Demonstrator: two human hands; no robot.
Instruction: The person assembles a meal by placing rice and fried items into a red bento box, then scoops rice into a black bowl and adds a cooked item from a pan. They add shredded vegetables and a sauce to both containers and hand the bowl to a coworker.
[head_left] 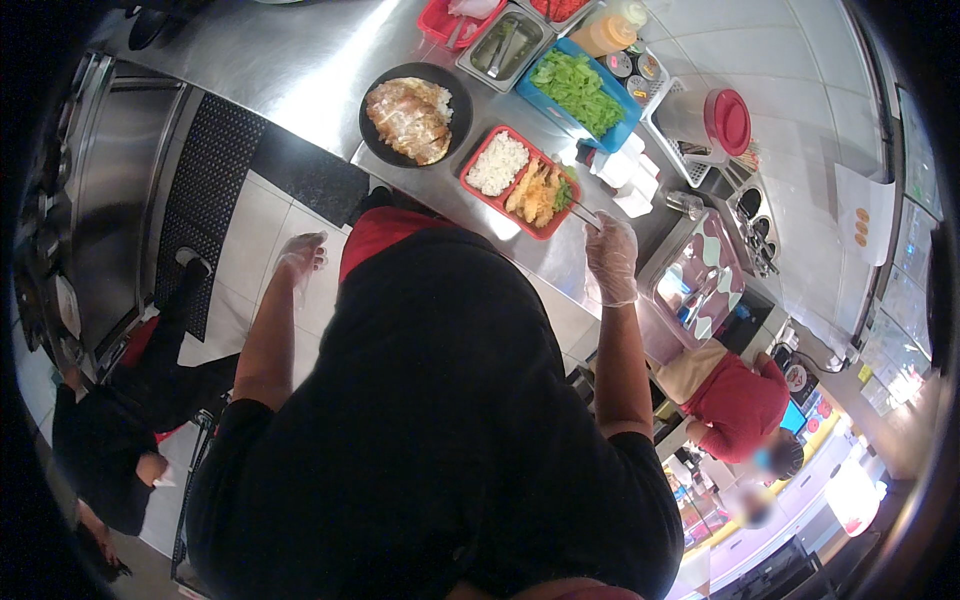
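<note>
My right hand (612,256), in a clear plastic glove, is closed around slim metal tongs (583,211). Their tips reach the right end of a red two-part meal box (533,231). White rice (497,165) fills its left compartment; golden fried pieces (537,194) lie in the other, with some green leaf (564,193) at the edge where the tongs touch. My left hand (303,255), gloved too, hangs out to the left over the floor, empty with its fingers loosely apart. Left of the box stands a black bowl (463,112) of rice topped with a browned, sauced cutlet (407,118).
Behind the box on the steel counter (290,60) are a blue tub of shredded lettuce (577,92), a steel pan (508,42) and a red basket (437,22). A red-lidded container (727,122) stands right. Co-workers are at far left (105,440) and right (738,405).
</note>
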